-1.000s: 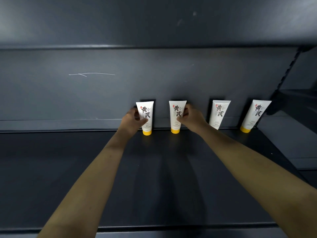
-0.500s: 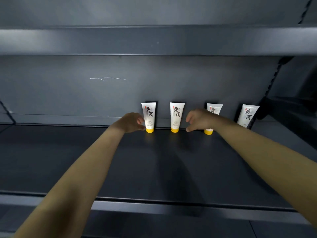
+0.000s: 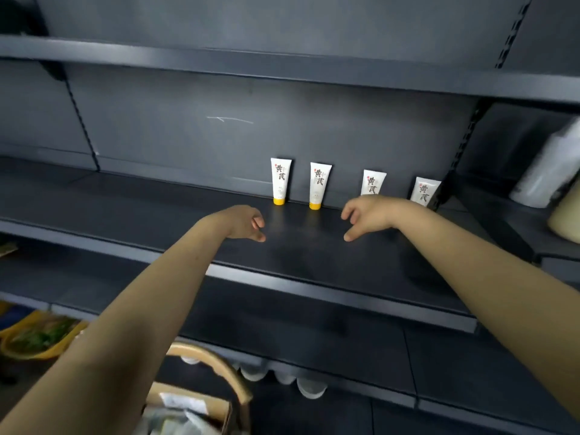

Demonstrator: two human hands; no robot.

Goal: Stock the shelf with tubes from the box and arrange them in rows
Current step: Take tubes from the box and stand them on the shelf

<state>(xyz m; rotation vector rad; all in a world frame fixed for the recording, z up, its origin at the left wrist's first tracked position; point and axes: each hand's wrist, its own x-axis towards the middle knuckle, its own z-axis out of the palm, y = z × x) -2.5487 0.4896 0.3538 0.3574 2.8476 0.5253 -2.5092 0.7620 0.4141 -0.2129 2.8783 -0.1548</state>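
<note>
Both hands hovered over the shelf point(image 3: 314, 265) and held nothing. The left hand point(image 3: 243, 222) had its fingers point(image 3: 259, 221) loosely curled and slightly apart. The right hand point(image 3: 367, 215) had its fingers point(image 3: 348, 211) spread and hooked downward.

Four tubes stood beyond the fingertips, against the back panel point(image 3: 314, 136). The first tube point(image 3: 280, 181) and second tube point(image 3: 319, 185) stood just past the gap between the two sets of fingers. The third tube point(image 3: 373, 183) stood right behind the right fingers, which hid its lower part. The fourth tube point(image 3: 425, 191) stood farther out, past the right wrist. The box point(image 3: 188, 406) lay low, well back from the fingers, near the left elbow.

The likeliest slip was a knock. Each tube balanced on a narrow cap, so a brush from the right fingers could tip the third tube, perhaps into its neighbour. The spacing also looked uneven, with a wider gap after the second tube, so the row might end up ragged unless that was corrected.

Each tube's long axis ran upright, flat crimped end on top and printed face toward the fingers. The first two showed yellow caps down on the shelf. The other two caps were hidden.
</note>
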